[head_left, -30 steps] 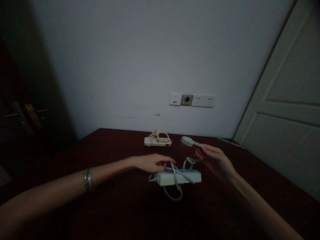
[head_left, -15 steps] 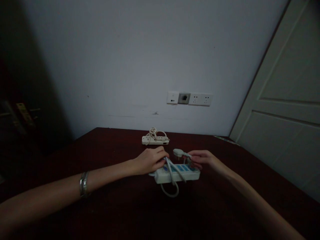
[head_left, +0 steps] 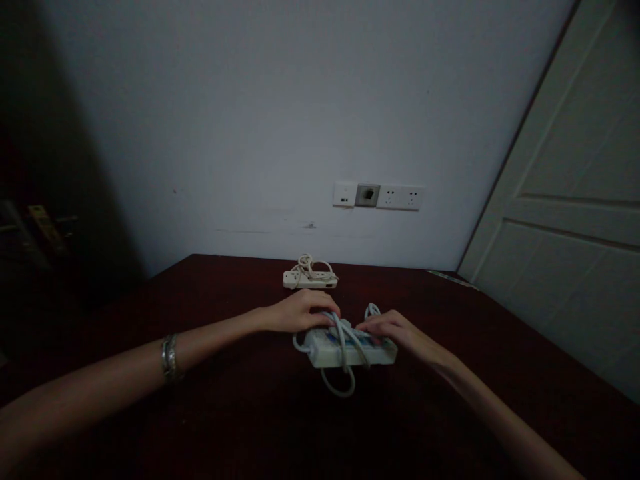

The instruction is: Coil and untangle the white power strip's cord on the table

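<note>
- Lower than half a second ago, the plug (head_left: 341,326) has come down from above the near power strip (head_left: 325,357) to its top; the right hand (head_left: 400,330), at its cord end, has moved down and leftward with it.
- Behind both hands rises a pale wall (head_left: 250,120), dimly lit.
- Well to the right of the grip stands a pale panelled door (head_left: 560,167).
- Under and around the hands spreads a dark red tabletop (head_left: 225,413).
- On the wall, beyond the hands, runs a row of wall sockets (head_left: 400,198).
- Between the hands is the near power strip, blue on top; its sockets are mostly covered, and whether the plug sits in one cannot be told.
- Just beyond the left hand (head_left: 307,311) lies a far power strip (head_left: 300,285), its own cord coiled on top.
- Left thumb and fingers pinch loops of white cord (head_left: 342,343) against the near strip's left half; another loop drops in front.
- Right fingertips touch the plug; whether they pinch it is hidden.
- Smallest, the plug lies between both sets of fingertips, partly under the cord.
</note>
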Motion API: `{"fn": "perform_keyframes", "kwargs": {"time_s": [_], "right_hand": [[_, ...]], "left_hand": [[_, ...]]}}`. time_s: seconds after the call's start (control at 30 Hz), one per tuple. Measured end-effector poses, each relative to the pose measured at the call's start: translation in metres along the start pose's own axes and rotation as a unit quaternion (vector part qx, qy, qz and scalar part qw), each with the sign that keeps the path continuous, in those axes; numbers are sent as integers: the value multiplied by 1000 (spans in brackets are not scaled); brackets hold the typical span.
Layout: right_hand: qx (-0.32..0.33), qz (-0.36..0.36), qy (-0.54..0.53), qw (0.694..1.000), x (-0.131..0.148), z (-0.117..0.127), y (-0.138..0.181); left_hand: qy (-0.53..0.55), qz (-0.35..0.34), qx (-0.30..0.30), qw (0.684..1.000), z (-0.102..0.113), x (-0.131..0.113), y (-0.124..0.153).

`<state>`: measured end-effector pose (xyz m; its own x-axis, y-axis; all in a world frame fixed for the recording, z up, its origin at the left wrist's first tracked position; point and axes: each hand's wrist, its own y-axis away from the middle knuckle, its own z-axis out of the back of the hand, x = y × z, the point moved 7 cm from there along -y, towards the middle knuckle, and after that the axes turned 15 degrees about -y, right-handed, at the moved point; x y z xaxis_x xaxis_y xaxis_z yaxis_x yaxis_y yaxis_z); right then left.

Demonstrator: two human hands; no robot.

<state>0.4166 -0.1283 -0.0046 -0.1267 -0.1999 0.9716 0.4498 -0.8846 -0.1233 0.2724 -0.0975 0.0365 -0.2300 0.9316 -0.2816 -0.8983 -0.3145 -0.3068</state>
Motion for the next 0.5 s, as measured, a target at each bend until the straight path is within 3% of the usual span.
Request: {"fn": "perform_keyframes", "kwargs": {"time_s": [0.13,0.33,0.5], "right_hand": [[-6,41,19,999,5,-10,-3],[-52,58,18,997,0,-19,-12],[-28,127,30,991,4,-26,-17]], "left_hand": [[119,59,63,989,-2,13,-9],[211,96,92,968,-9,21,-18],[298,136,97,940,-24,32,-19]]}}
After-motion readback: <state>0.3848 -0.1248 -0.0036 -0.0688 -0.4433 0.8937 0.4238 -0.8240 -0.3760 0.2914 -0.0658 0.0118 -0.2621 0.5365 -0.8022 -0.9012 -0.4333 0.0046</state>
